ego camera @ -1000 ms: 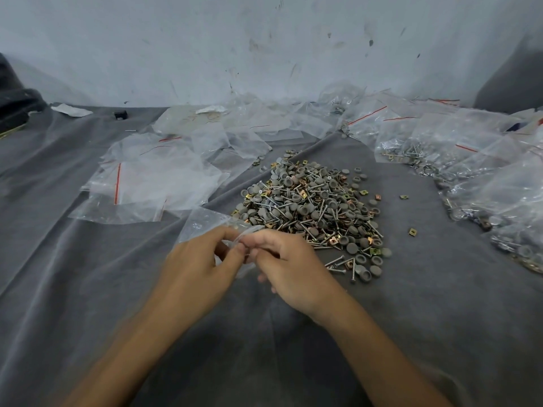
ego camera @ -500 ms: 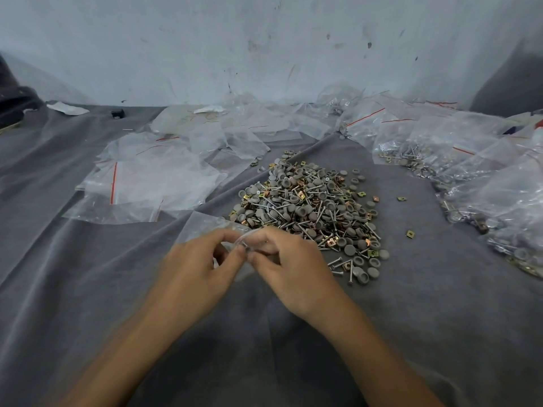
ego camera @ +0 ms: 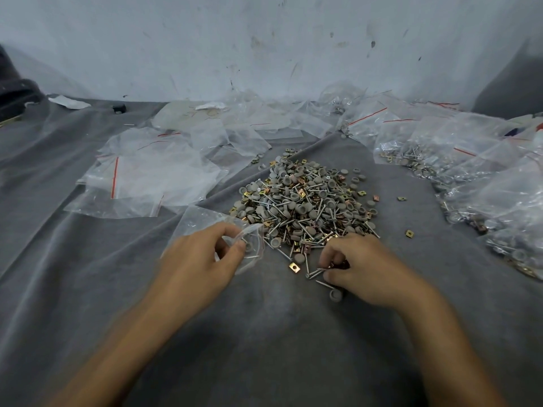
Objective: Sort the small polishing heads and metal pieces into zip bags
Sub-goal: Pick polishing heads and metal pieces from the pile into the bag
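Heap of grey polishing heads and brass pieces mid-cloth; clear zip bag just left.

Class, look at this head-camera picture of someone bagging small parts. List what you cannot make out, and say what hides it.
- What the right hand pinches: its curled fingers cover it.
- Count of pieces in the small bag: the left hand and crinkled plastic hide them.
- Contents of the filled bags: glare; the frame's right edge cuts them off.
- Dark object: cut off at the left edge.
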Available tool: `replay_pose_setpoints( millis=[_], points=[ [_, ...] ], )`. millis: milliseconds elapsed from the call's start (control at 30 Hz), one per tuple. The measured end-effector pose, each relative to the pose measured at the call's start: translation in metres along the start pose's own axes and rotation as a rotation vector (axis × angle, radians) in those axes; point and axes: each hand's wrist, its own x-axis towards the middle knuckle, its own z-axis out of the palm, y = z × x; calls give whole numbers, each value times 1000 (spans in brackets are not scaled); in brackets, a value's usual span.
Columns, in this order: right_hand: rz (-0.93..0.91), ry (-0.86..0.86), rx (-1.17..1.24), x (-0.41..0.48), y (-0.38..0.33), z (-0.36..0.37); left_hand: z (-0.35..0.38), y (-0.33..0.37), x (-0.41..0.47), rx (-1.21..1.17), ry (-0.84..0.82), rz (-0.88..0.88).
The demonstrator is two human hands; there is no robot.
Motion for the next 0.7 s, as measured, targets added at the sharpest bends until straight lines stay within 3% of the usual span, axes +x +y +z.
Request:
replay_pose_setpoints(
  millis=[267, 433, 700],
  points=[
    [-46, 95, 9, 8, -9, 7, -3, 1, -2, -1, -6, 15],
    [-97, 230, 336, 9, -20, 11, -3, 0, -1, 5, -4, 24],
    [-152, 190, 687, 15, -62, 28, -2, -1, -1, -6, -9, 35]
  ],
)
